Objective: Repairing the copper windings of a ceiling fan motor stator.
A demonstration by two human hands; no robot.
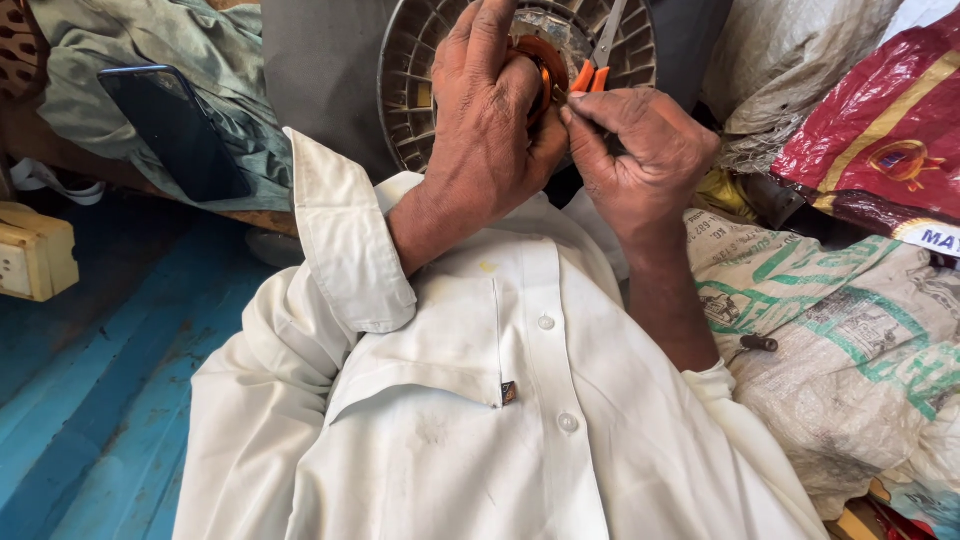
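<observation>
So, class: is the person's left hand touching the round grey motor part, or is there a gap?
Touching. The head view shows the left hand lying flat on the round grey motor part, fingers spread across its ribbed face, with no gap visible.

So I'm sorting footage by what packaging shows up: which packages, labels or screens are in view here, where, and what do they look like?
Phone: upper left, lying on grey-green cloth, flat dark rectangle, screen off.
Woven sack: right of the person's arm, off-white with green print.
Foil bag: upper right, shiny red with gold band and round emblem.
Pale sack: top right, crumpled, beige.
Shirt tag: small dark label at the white pocket's edge.
</observation>
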